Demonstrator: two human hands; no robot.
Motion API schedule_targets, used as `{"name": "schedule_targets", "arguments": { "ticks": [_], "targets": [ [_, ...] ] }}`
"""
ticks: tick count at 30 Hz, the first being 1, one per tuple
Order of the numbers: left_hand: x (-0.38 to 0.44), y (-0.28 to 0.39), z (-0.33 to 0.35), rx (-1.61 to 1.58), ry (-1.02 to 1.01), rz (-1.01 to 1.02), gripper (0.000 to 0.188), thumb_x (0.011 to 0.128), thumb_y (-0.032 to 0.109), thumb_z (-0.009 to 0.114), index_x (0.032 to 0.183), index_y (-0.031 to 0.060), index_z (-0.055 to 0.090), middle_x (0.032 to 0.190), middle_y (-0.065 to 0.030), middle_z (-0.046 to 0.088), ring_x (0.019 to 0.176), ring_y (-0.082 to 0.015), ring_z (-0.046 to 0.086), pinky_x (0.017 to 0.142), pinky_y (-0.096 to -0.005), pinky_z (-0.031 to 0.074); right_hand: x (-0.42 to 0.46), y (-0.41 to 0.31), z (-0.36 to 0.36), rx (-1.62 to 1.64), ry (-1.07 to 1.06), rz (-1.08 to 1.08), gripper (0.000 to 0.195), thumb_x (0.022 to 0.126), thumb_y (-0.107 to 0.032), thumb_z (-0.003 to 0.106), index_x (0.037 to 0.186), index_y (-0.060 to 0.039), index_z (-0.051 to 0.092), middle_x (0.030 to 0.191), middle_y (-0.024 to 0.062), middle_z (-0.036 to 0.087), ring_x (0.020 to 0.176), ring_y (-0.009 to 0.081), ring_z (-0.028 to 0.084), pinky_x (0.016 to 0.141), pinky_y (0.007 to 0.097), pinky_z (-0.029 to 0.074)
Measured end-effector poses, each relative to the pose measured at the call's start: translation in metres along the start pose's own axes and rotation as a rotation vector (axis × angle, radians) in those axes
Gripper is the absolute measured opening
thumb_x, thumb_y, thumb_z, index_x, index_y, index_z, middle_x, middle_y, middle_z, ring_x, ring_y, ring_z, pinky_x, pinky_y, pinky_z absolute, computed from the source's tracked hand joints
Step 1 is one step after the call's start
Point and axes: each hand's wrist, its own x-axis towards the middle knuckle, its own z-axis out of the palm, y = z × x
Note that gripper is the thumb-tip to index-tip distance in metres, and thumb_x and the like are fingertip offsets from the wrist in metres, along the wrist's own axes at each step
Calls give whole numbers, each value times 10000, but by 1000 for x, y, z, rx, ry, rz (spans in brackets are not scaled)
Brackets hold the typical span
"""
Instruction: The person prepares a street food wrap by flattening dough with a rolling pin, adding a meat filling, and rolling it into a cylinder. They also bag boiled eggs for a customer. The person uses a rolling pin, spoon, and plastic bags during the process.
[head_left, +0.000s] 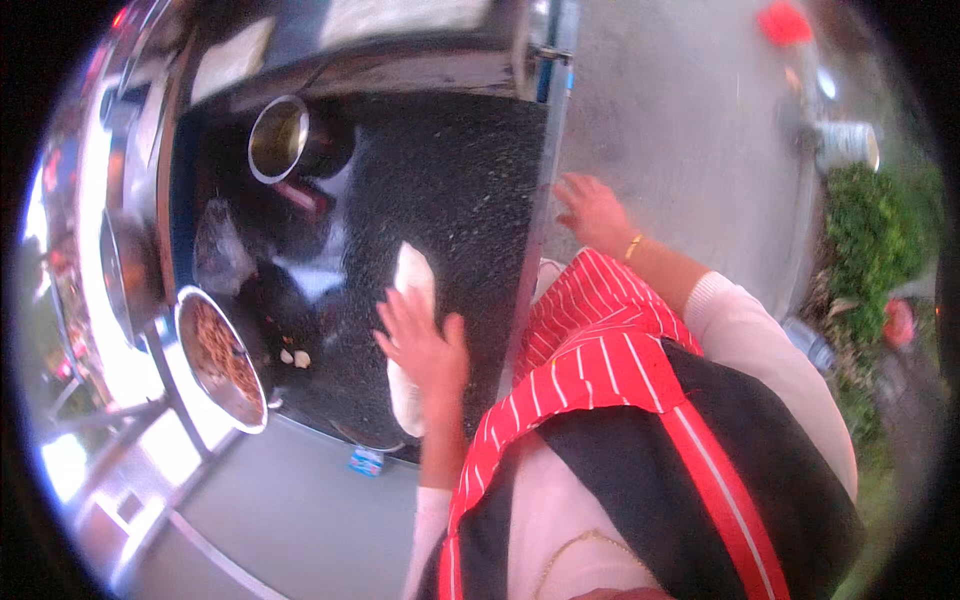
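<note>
A long white roll of dough (414, 274) lies on the black speckled countertop (465, 157). My left hand (425, 341) rests flat over its middle, fingers apart, and hides part of it. Beyond the counter's edge, over the grey floor, my right hand (592, 206) hangs with spread fingers and nothing visible in it. Two small white pieces (301, 359), perhaps dough, sit on the counter left of my left hand. A metal bowl (262, 411) of brownish crumbly filling (217, 341) stands at the counter's far left corner.
A round metal container (303, 139) with yellowish contents stands at the upper left of the counter. A clear plastic bag (221, 251) lies below it. A small blue packet (366, 461) is on the grey surface beside the counter. Green plants (870, 240) grow at the right.
</note>
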Motion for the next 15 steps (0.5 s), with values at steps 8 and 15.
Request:
{"name": "schedule_targets", "arguments": {
  "ticks": [8,15],
  "targets": [
    [-4,10,22,309,73,-219,741,993,521,428,1568,87,258,1644,-212,134,1520,-414,94,1160,-645,81,6,-21,40,8,-105,-380,420,882,-358,644,1212,-100,611,1420,120,500,1423,319,332,1166,545,240],
    [-6,11,65,328,267,-303,710,1024,542,313,1571,93,258,1630,-153,232,1506,-349,201,1156,-614,94,32,5,47,183,111,-135,553,864,-277,676,1342,-35,539,1494,156,437,1435,348,315,1172,518,231]
  ]
}}
